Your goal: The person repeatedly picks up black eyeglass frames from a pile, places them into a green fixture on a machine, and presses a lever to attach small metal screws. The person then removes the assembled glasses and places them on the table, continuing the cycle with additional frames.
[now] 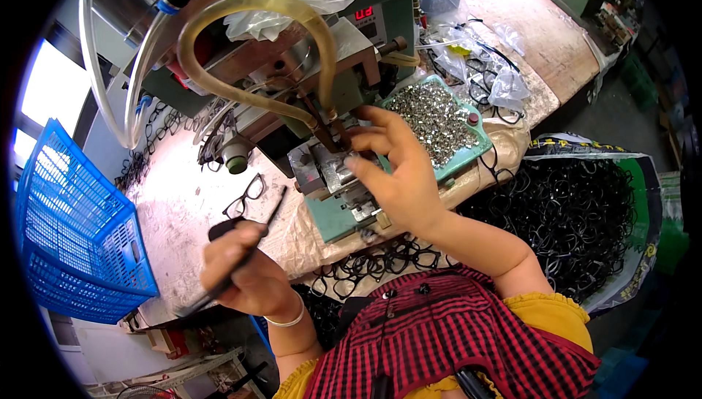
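My left hand (247, 273), a white bangle at its wrist, is closed around a long, thin black glasses frame (276, 209), smeared by motion. A dark oval shape shows beside the fingers. My right hand (401, 169) reaches into the green bench machine (330, 218), with thumb and fingertips closed at its metal fixture (335, 172). Whatever those fingertips pinch is too small or hidden to make out. Just right of that hand, a green tray (474, 152) holds many small shiny metal parts (431, 118).
A clear-lens pair of glasses (246, 193) lies on the paper-covered table (172, 209). At the left stands a blue plastic basket (80, 238). A large sack (647, 213) of black frames (563, 216) sits at the right. Yellowish hose (194, 30) loops above the fixture.
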`<control>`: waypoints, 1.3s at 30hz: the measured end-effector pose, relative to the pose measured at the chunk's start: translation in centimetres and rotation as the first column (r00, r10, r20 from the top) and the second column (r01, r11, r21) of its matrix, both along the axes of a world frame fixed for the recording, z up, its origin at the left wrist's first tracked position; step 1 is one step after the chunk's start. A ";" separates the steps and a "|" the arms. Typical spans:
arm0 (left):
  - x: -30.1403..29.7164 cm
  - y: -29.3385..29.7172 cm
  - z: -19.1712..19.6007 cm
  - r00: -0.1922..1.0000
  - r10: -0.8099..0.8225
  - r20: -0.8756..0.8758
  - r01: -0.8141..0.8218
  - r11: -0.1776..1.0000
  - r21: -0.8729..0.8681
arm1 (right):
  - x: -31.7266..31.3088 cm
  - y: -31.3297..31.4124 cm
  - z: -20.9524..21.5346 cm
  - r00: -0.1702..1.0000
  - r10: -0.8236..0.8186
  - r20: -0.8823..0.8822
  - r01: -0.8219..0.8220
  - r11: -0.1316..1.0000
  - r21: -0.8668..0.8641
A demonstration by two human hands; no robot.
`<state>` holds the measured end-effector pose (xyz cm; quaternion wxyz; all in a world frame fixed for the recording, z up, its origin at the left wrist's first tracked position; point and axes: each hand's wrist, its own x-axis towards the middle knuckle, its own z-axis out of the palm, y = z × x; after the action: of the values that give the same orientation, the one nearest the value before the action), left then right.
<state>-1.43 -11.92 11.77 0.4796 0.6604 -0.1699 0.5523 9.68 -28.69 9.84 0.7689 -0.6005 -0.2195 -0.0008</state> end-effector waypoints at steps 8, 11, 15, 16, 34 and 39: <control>3.1 -3.2 -0.9 0.953 0.084 -0.290 0.105 0.807 0.582 | 7.3 -7.4 -6.5 0.752 -0.186 0.632 0.624 0.509 -0.592; 3.5 -3.3 -1.4 0.950 0.101 -0.297 0.113 0.773 0.624 | 9.1 -10.1 -9.3 0.713 -0.238 0.659 0.678 0.474 -0.562; 3.7 -3.2 -1.2 0.948 0.108 -0.300 0.110 0.773 0.625 | 8.6 -9.7 -9.8 0.716 -0.281 0.639 0.661 0.566 -0.493; 3.9 -3.2 -1.1 0.949 0.102 -0.299 0.114 0.773 0.625 | 8.5 -9.4 -9.5 0.681 -0.247 0.689 0.678 0.567 -0.467; -2.6 6.4 -8.9 0.673 0.458 -0.581 -0.541 0.840 0.037 | 14.6 -12.5 -8.6 0.845 -0.336 0.415 0.533 0.492 -0.688; -2.4 12.7 -12.2 0.559 0.505 -0.658 -0.521 0.831 0.196 | 10.8 -8.2 -7.8 0.649 -0.252 0.718 0.656 0.663 -0.360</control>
<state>-3.81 0.79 -0.42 0.3325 0.8310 0.2248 0.3850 20.45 -36.88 2.01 0.3968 -0.8102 -0.2766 -0.3313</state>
